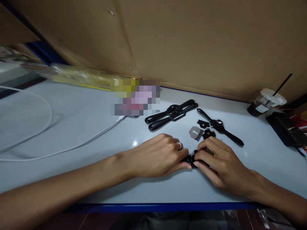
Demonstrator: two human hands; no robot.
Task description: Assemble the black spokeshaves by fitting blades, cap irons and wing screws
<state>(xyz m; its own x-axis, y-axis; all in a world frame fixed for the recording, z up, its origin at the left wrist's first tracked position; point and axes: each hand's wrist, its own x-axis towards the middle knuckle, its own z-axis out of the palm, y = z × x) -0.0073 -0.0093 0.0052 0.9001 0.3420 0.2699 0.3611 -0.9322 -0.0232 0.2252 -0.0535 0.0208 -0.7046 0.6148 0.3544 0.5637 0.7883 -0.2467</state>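
Near the table's front, my left hand (163,156) is wrapped round one end of a black metal spokeshave (191,159), most of which the hands hide. My right hand (222,163) grips the middle of the same tool, fingers and thumb closed on it. Just beyond the right fingertips lie silver blades (193,132), a black cap plate (203,124) and a second cap plate (208,134), with small screws (209,128) among them. Another spokeshave body (230,137) rests to the right of these parts. Farther back, two spokeshaves (176,112) lie side by side.
A lidded plastic cup (266,102) with a dark drink and straw stands at the back right, beside a black phone-like object (286,129). A white cable (96,142) crosses the left side to a blurred-out item (136,100). Cardboard (203,44) walls the back.
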